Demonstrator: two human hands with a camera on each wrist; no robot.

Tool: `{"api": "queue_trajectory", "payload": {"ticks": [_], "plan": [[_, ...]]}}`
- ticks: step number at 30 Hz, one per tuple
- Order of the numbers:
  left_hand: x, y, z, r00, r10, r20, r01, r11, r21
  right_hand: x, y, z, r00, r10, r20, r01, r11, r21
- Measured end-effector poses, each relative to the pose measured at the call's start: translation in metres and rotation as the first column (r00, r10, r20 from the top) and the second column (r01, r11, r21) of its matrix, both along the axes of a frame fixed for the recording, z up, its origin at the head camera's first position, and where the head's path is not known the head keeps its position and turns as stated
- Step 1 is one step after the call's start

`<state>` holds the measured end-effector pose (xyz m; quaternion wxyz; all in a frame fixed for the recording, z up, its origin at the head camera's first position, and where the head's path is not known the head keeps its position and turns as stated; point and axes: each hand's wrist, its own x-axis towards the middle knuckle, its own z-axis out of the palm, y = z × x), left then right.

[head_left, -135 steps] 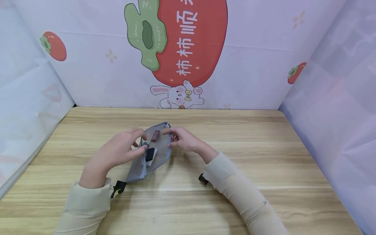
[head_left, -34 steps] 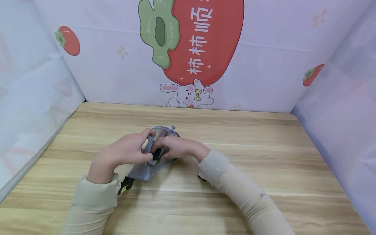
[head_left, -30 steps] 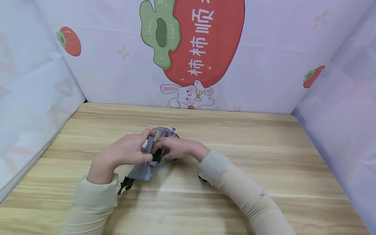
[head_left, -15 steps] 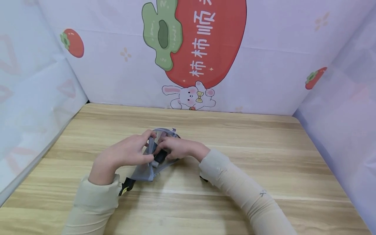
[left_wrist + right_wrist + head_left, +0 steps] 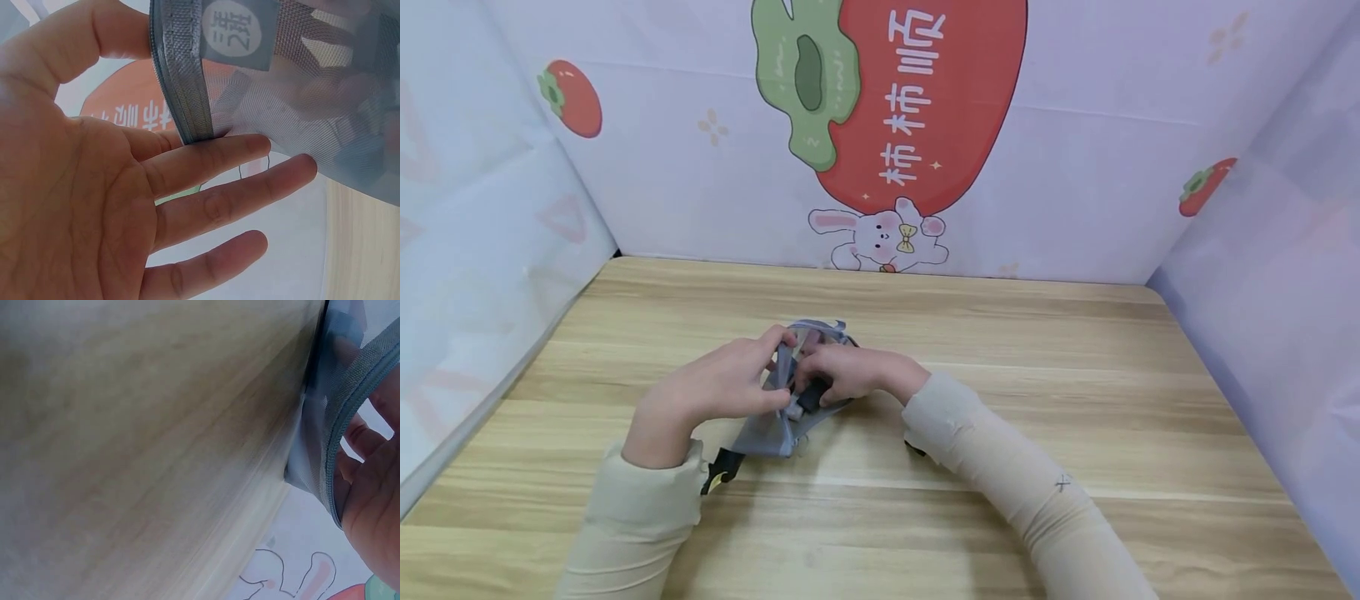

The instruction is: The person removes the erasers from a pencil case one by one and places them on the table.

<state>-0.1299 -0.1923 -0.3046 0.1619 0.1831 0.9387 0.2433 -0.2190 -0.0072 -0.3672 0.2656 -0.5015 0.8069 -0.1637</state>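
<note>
A grey mesh zipper pouch point(image 5: 763, 435) stands open on the wooden table, left of the middle. My left hand point(image 5: 707, 387) pinches its near-left zipper edge; in the left wrist view the other fingers point(image 5: 212, 212) stretch straight along the mesh. My right hand point(image 5: 850, 371) reaches into the pouch mouth, thumb and fingers around a small black block point(image 5: 812, 395) with a pale end. A dull reddish piece point(image 5: 812, 340) lies deeper inside. In the right wrist view the zipper rim point(image 5: 340, 419) crosses the hand, and the fingertips are partly hidden behind mesh.
The light wood table point(image 5: 1000, 367) runs back to a white printed backdrop point(image 5: 1075, 192) with persimmons and a rabbit. White sheets also wall both sides. A black piece with a yellow mark point(image 5: 724, 468) shows beside the left sleeve, another black piece point(image 5: 914, 448) by the right sleeve.
From the pouch's right rim, my right hand has moved left into its mouth and taken the black block, which has since turned slightly. My left hand has kept the left edge.
</note>
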Motion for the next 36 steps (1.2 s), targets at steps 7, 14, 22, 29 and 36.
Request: {"api": "queue_trajectory", "payload": {"ticks": [7, 14, 22, 29, 36], "plan": [[0.000, 0.001, -0.001, 1.000, 0.009, -0.002, -0.009, 1.000, -0.010, 0.002, -0.002, -0.001, 0.997, 0.031, -0.069, -0.031, 0.999, -0.009], [0.000, 0.000, -0.001, 1.000, -0.008, -0.014, 0.008, 1.000, 0.011, 0.001, -0.002, -0.002, 0.998, 0.038, -0.045, -0.040, 0.997, -0.062], [0.000, -0.001, -0.001, 0.999, -0.015, -0.030, 0.015, 1.000, 0.007, 0.003, 0.000, 0.000, 0.999, 0.034, -0.034, -0.037, 0.996, -0.082], [-0.002, -0.001, -0.002, 0.999, -0.031, -0.044, 0.032, 0.999, 0.011, 0.006, 0.007, 0.004, 0.998, 0.007, -0.064, -0.014, 0.993, -0.115], [-0.002, -0.001, -0.004, 0.999, -0.022, -0.042, 0.022, 1.000, 0.007, 0.007, 0.012, 0.008, 0.999, -0.004, -0.040, -0.003, 0.986, -0.168]]}}
